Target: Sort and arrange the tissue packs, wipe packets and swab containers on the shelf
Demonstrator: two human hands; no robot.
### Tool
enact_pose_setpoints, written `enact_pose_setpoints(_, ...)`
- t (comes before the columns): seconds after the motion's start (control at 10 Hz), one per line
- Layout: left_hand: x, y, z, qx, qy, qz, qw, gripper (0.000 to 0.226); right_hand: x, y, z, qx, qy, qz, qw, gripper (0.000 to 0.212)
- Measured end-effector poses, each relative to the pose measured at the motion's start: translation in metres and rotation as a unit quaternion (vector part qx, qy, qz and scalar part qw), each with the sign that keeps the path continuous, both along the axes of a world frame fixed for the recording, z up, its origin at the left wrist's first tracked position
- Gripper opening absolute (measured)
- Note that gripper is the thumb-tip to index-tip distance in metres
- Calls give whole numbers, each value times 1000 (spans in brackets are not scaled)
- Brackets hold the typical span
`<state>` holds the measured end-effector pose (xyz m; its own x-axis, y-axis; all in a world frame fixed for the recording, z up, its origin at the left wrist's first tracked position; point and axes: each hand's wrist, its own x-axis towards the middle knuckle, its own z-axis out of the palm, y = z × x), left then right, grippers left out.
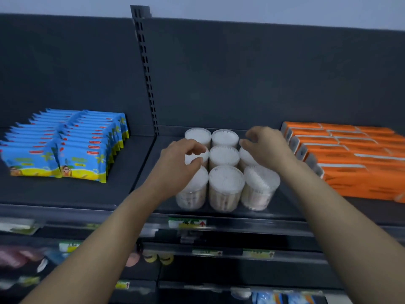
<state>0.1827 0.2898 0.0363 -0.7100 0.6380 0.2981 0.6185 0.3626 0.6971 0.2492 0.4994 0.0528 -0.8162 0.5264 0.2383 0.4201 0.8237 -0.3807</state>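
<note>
Both hands among the swab containers [225, 183] on the shelf [127, 191]
The left hand [175, 165] pinches the middle-left container's lid [197, 156]; the right hand [265, 148] curls over the right column, hold unclear. Wipe packets [65, 145] lie left, tissue packs [350, 159] right.

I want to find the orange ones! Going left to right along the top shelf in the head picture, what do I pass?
blue wipe packets → slotted shelf post → swab containers → orange tissue packs
</note>
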Motion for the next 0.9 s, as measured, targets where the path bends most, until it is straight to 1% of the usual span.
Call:
enact_pose_setpoints(0.1, -5, -20, 4, -8, 12, -26, 1000, 16, 9, -26, 3, -5, 22, 18, 1000, 30)
enact_pose_setpoints(0.2, -11, -41, 7, -8, 19, -53, 998, 17, 18, -49, 1, -5, 15, 7, 1000, 32)
enact_pose_setpoints(0.3, -18, -61, 8, -14, 26, -74, 997, 16, 25, -71, 2, 0, 5, -5, 1000, 38)
enact_pose_setpoints(0.5, -24, -88, 13, -22, 31, -97, 994, 16, 40, -103, 6, 5, -20, -25, 999, 41)
enact_pose_setpoints(0.7, -29, -104, 31, 0, 88, -87, 992, 17, 63, -117, 31, 64, -27, -33, 997, 40)
enact_pose_setpoints(0.8, -26, -113, 50, 32, 118, -70, 990, 19, 76, -119, 57, 100, 6, -32, 994, 42)
enact_pose_setpoints(0.9, -23, -123, 80, 92, 180, -52, 978, 19, 100, -128, 96, 105, 114, -44, 987, 44)
